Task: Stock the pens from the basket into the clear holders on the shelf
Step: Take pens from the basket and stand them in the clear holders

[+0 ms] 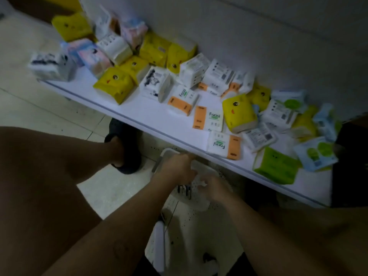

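pens (pixel 185 190) between left hand (pixel 176 168) and right hand (pixel 216 188), inside basket (pixel 201 201)

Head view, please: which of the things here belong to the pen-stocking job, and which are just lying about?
Job: white basket; dark pens in it, blurred; left hand and right hand, both at the basket; white shelf. No clear holders in view.
Lying about: yellow tissue packs; orange-and-white Facial packs; green pack; dark slipper.
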The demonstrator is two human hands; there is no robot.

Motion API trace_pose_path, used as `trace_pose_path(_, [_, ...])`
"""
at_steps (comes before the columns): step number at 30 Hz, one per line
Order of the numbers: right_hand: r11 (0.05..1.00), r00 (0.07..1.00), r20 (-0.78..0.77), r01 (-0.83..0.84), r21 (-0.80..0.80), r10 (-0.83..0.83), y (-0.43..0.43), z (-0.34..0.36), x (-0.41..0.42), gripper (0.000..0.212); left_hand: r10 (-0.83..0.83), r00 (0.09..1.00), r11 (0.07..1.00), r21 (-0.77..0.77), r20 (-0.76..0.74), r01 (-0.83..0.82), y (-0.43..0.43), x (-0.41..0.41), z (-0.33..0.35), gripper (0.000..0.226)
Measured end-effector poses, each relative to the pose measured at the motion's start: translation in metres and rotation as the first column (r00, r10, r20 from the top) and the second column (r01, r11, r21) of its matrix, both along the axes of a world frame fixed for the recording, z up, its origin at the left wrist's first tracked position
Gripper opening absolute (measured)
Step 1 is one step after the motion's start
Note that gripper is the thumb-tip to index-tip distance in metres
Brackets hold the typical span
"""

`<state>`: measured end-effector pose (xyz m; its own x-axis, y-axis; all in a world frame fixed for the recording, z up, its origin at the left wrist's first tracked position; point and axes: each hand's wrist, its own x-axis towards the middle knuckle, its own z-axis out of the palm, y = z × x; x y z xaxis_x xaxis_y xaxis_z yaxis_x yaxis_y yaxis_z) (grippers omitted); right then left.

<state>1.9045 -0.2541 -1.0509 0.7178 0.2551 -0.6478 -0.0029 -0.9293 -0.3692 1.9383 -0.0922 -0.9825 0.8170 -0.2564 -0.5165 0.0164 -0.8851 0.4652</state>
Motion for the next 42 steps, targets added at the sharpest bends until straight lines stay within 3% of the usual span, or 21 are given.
trace_pose_path(3, [0.998, 0.997, -0.07, -0.024, -0.059, 0.02, 0.001, -0.032, 0.012, 0.016, 0.096, 0.992, 0.995, 0.007, -0.082, -0.095, 0.016, 0.008, -0.019, 0.054])
trace_pose_path(5, [0.997, 0.988, -0.13, 0.077, -0.026, -0.08, 0.011, -0.044, 0.018, 0.019, 0.175, 0.976, 0.984, 0.007, -0.13, -0.175, 0.025, 0.009, -0.034, 0.054])
trace_pose_path(7, [0.998, 0.978, -0.207, -0.014, -0.062, 0.001, 0.019, -0.056, 0.025, 0.018, 0.223, 0.959, 0.974, 0.0, -0.174, -0.226, 0.029, 0.005, -0.048, 0.053])
trace_pose_path(9, [0.986, 0.946, -0.28, 0.143, -0.083, -0.161, 0.031, -0.06, 0.027, 0.011, 0.231, 0.951, 0.972, 0.007, -0.206, -0.235, 0.031, -0.001, -0.057, 0.047])
trace_pose_path(12, [0.99, 0.933, -0.331, 0.126, -0.065, -0.14, 0.038, -0.092, 0.016, 0.027, 0.247, 0.939, 0.966, -0.012, -0.24, -0.257, 0.03, -0.006, -0.064, 0.035])
trace_pose_path(15, [0.988, 0.896, -0.417, 0.137, -0.066, -0.152, 0.027, -0.168, 0.0, 0.056, 0.2, 0.95, 0.978, -0.015, -0.24, -0.209, 0.032, -0.006, -0.066, 0.032])
trace_pose_path(17, [0.988, 0.915, -0.379, 0.103, -0.117, -0.141, 0.033, -0.137, 0.005, 0.067, 0.151, 0.964, 0.988, 0.008, -0.219, -0.153, 0.036, -0.005, -0.067, 0.03])
trace_pose_path(22, [0.979, 0.925, -0.373, -0.004, -0.204, -0.074, 0.046, -0.109, 0.011, 0.056, 0.119, 0.973, 0.992, 0.066, -0.198, -0.107, 0.043, -0.008, -0.071, 0.032])
trace_pose_path(28, [0.97, 0.891, -0.444, -0.014, -0.244, -0.099, 0.052, -0.103, 0.008, 0.066, 0.118, 0.971, 0.988, 0.118, -0.207, -0.095, 0.051, -0.023, -0.071, 0.041])
trace_pose_path(30, [0.961, 0.871, -0.444, 0.105, -0.254, -0.212, 0.055, -0.104, 0.009, 0.076, 0.113, 0.975, 0.987, 0.13, -0.193, -0.089, 0.054, -0.025, -0.07, 0.043])
trace_pose_path(36, [0.945, 0.881, -0.346, 0.282, -0.163, -0.322, 0.049, -0.081, 0.02, 0.047, 0.113, 0.974, 0.985, 0.154, -0.197, -0.083, 0.046, -0.025, -0.076, 0.038])
trace_pose_path(39, [0.905, 0.847, -0.322, 0.417, -0.09, -0.422, 0.037, -0.077, 0.023, 0.012, 0.097, 0.97, 0.989, 0.127, -0.223, -0.07, 0.03, -0.022, -0.09, 0.028])
trace_pose_path(42, [0.896, 0.859, -0.261, 0.438, -0.073, -0.441, 0.026, -0.061, 0.021, 0.018, 0.11, 0.947, 0.99, 0.117, -0.302, -0.078, 0.02, -0.02, -0.118, 0.025])
